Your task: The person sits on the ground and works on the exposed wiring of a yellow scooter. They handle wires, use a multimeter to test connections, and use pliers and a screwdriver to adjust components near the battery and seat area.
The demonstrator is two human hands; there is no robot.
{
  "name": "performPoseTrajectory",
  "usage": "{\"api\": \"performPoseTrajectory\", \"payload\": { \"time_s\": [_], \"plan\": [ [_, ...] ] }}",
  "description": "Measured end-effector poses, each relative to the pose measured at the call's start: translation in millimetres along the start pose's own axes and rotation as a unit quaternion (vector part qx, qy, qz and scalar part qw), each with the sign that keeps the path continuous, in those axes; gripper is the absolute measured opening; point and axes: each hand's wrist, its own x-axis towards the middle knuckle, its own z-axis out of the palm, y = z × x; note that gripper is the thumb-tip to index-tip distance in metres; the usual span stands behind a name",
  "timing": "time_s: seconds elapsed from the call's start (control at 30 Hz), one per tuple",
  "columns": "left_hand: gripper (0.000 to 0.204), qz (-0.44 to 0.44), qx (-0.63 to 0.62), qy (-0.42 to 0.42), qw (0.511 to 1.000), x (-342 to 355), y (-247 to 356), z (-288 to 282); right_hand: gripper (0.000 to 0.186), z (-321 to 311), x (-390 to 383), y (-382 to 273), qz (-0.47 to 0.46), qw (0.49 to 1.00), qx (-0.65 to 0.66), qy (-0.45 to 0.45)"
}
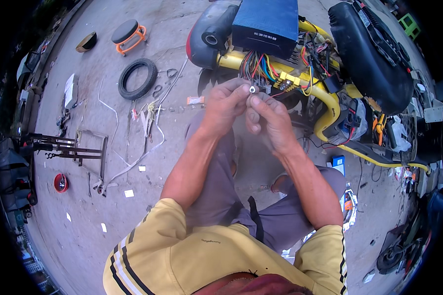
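Note:
My left hand [227,103] and my right hand [269,118] meet in front of a yellow vehicle frame [330,113], pinching around a small silver metal ring piece [252,89], perhaps a washer or wire terminal. Just behind my fingers are a bundle of coloured wires [258,64] and a yellow terminal block [286,82]. Above them sits a dark blue box [264,22]. A black padded seat [369,69] rests at the right of the frame. Parts of the wiring are hidden behind my fingers.
On the concrete ground lie a tyre [148,81], straps [151,123], a metal rack [103,157] and a red bowl [60,183]. A stool [125,32] stands at the back left. Tools [379,128] and loose items crowd the right side; a small blue box [338,164] lies beside my knee.

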Motion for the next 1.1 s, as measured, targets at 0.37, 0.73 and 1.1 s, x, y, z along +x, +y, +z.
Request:
{"api": "performPoseTrajectory", "payload": {
  "time_s": [0.37, 0.73, 1.1],
  "plan": [
    [0.021, 0.044, 0.083, 0.055, 0.994, -1, 0, 5, 0.019, -4, 0, -1, -0.009, 0.998, -0.065, 0.023],
    [0.019, 0.060, 0.096, 0.073, 0.991, 0, 4, 9, 0.017, -2, 0, -2, -0.010, 0.995, -0.086, 0.051],
    [0.020, 0.103, 0.058, 0.167, 0.979, 13, 8, 7, 0.018, 3, -14, -15, 0.035, 0.982, -0.181, -0.052]
  ]
}}
